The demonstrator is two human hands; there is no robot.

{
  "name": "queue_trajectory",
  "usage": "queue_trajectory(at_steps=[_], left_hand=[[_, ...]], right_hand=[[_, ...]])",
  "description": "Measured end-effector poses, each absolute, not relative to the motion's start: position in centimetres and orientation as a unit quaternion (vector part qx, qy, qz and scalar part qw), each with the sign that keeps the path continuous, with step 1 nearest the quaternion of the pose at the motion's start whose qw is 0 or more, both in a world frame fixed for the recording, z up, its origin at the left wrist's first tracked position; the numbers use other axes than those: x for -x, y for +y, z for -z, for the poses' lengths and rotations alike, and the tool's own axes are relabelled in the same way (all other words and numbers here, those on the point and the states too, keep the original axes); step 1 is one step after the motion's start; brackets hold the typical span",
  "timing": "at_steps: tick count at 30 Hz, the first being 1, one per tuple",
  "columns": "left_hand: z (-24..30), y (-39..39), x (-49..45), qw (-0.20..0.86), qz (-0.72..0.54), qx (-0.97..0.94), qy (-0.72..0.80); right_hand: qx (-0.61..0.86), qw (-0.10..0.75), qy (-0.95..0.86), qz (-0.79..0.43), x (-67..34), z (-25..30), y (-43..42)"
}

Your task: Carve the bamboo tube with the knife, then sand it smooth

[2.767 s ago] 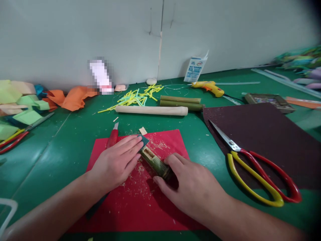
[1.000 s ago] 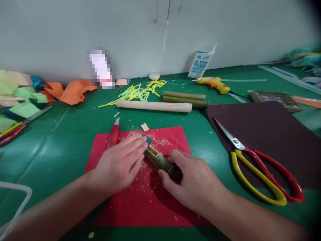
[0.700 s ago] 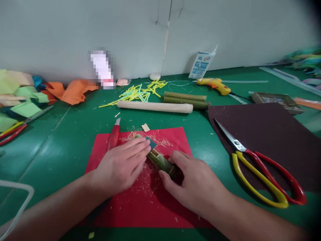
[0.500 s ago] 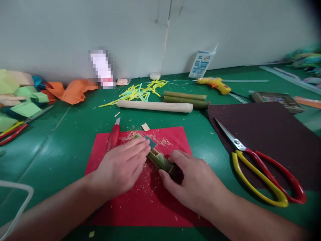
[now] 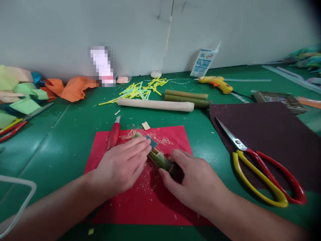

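A short green bamboo piece (image 5: 160,159) with a notch cut in its top lies slantwise on a red sheet (image 5: 142,201) strewn with shavings. My right hand (image 5: 193,182) grips its near end. My left hand (image 5: 122,164) lies over its far end, fingers together, pressing a small dark teal pad (image 5: 151,141) against the bamboo. A red-handled knife (image 5: 113,134) lies on the sheet's far left corner, just beyond my left hand.
Large red-and-yellow scissors (image 5: 260,170) rest on a dark brown sheet (image 5: 271,134) at the right. Behind lie a pale wooden rod (image 5: 155,104), two bamboo sticks (image 5: 187,97), yellow strips (image 5: 137,92) and a yellow glue gun (image 5: 217,83). Coloured paper (image 5: 25,97) is piled at left.
My left hand with the teal pad has slid slightly back and forth along the bamboo. My right hand has kept its grip. The view has shifted a little.
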State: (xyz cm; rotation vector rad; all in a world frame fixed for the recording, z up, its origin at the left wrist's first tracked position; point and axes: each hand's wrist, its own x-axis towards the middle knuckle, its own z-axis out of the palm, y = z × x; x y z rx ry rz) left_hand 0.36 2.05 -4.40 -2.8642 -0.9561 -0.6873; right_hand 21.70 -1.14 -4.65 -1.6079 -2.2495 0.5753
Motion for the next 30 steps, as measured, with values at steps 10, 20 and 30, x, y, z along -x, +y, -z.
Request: queue_trajectory(at_steps=[10, 20, 30], left_hand=[[4.55, 2.05, -0.30, 0.017, 0.213, 0.922, -0.322], [4.58, 2.20, -0.09, 0.034, 0.233, 0.909, -0.345], [4.45, 1.99, -0.26, 0.042, 0.205, 0.927, -0.311]], right_hand=[[0.570, 0.150, -0.782, -0.202, -21.84, 4.96, -1.33], [0.571, 0.155, -0.783, -0.191, -21.69, 4.71, -1.25], [0.567, 0.147, -0.789, -0.187, -21.66, 4.67, -1.34]])
